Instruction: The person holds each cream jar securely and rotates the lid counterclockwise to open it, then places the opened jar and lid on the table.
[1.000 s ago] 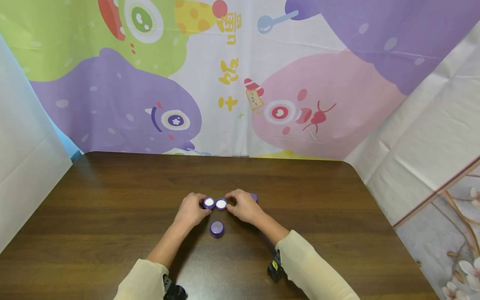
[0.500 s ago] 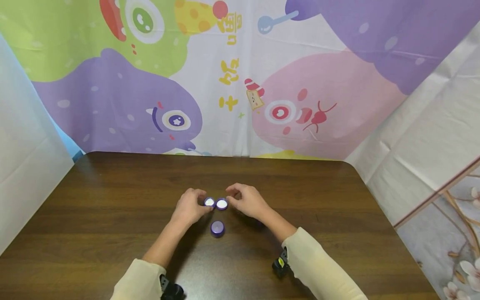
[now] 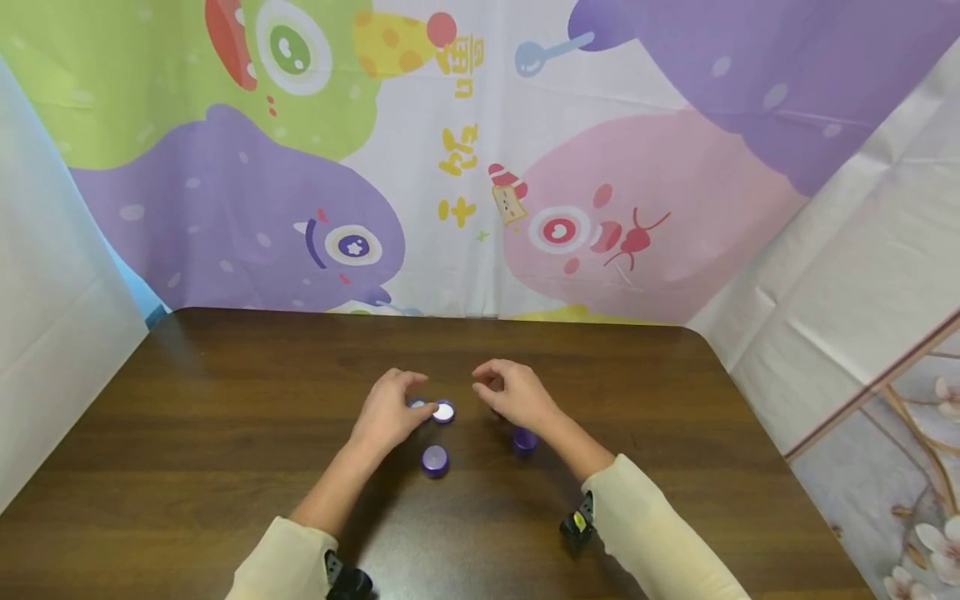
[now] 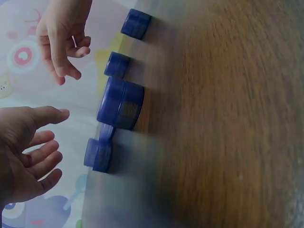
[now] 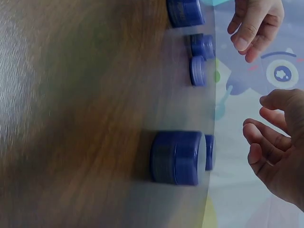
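- Across mid-frame, the brown table (image 3: 225,433) carries four small purple jars.
- Left hand (image 3: 386,412), fingers relaxed, hovers over two white-topped jars (image 3: 442,412).
- Right hand (image 3: 517,396), loosely curled, holds nothing; capped jar (image 3: 524,439) sits beneath.
- Likely regrouping jars; next needs a fresh pinch.
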`<move>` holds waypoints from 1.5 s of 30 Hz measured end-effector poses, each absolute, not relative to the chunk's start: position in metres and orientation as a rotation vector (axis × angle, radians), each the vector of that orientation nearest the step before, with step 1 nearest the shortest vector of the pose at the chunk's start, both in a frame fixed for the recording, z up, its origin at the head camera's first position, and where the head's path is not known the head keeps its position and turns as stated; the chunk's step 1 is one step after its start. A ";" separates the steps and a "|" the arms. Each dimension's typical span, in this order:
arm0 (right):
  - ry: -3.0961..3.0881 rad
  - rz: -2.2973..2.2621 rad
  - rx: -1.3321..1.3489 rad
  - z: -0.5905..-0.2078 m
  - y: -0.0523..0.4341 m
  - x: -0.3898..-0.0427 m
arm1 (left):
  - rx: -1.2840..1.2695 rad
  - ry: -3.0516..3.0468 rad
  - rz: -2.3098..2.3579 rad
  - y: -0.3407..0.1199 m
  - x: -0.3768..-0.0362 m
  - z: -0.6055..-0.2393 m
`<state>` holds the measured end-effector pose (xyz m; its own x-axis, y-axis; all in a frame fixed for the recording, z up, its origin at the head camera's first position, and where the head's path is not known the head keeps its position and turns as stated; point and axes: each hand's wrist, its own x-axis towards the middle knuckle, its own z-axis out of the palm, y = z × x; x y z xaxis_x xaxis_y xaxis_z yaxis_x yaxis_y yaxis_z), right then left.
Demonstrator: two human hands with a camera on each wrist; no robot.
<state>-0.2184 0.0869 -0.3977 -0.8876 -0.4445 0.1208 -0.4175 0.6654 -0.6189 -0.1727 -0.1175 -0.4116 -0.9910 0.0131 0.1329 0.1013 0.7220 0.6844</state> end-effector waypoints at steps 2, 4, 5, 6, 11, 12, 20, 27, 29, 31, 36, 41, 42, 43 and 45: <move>2.854 -1.018 -0.721 -0.398 0.091 -0.219 | -0.111 -2.793 -1.139 -0.114 -0.173 -0.413; 2.868 -1.004 -0.713 -0.399 0.095 -0.219 | -0.123 -2.793 -1.157 -0.111 -0.173 -0.414; 2.878 -0.997 -0.725 -0.401 0.097 -0.219 | -0.129 -2.795 -1.167 -0.110 -0.173 -0.415; 2.884 -0.992 -0.727 -0.402 0.099 -0.219 | -0.129 -2.798 -1.174 -0.108 -0.172 -0.415; 2.897 -0.995 -0.741 -0.407 0.108 -0.219 | -0.122 -2.821 -1.174 -0.101 -0.172 -0.417; 2.895 -0.999 -0.729 -0.407 0.109 -0.219 | -0.119 -2.826 -1.172 -0.100 -0.172 -0.417; 2.915 -0.970 -0.708 -0.412 0.120 -0.219 | -0.175 -2.812 -1.146 -0.091 -0.177 -0.418; 2.920 -0.966 -0.669 -0.415 0.128 -0.219 | -0.192 -2.835 -1.136 -0.080 -0.181 -0.416; 2.920 -0.966 -0.647 -0.416 0.130 -0.219 | -0.199 -2.840 -1.131 -0.076 -0.182 -0.416; 2.919 -0.965 -0.627 -0.417 0.132 -0.219 | -0.195 -2.846 -1.128 -0.073 -0.184 -0.416; 2.928 -0.955 -0.591 -0.420 0.136 -0.219 | -0.191 -2.864 -1.146 -0.066 -0.187 -0.417; 2.922 -0.931 -0.537 -0.425 0.139 -0.220 | -0.216 -2.877 -1.180 -0.058 -0.189 -0.417; 2.920 -0.929 -0.529 -0.427 0.140 -0.220 | -0.225 -2.879 -1.175 -0.056 -0.189 -0.417; 2.917 -0.927 -0.525 -0.428 0.140 -0.220 | -0.230 -2.884 -1.177 -0.055 -0.190 -0.418; 2.918 -0.924 -0.525 -0.430 0.139 -0.221 | -0.242 -2.890 -1.168 -0.052 -0.192 -0.420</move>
